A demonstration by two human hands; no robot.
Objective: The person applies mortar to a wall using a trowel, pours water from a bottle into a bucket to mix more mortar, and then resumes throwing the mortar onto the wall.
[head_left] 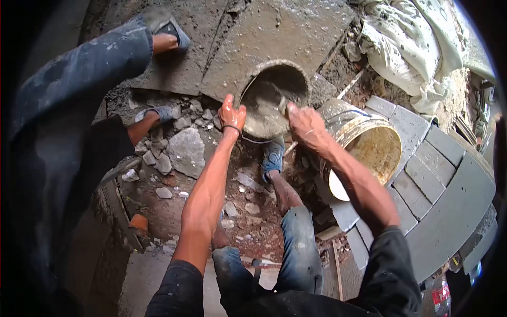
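1. A person bends over a pan of wet grey mortar, which rests tilted at the edge of a concrete slab, just beyond the person's own shoe.
2. The left hand is clamped on the pan's left rim, fingers curled over the edge.
3. The right hand holds the pan's right rim. Its fingertips are hidden, but it appears closed on the rim.
4. A yellowed bucket lies tipped just right of the pan, against grey blocks. Rubble lies left of the pan, near a second person's sandal.
5. Loaded, the pan looks heavy, stiff-walled and slick with slurry. Opposite points of the rim, as held, seem the surest purchase, with the pan kept level so the mortar does not slop.
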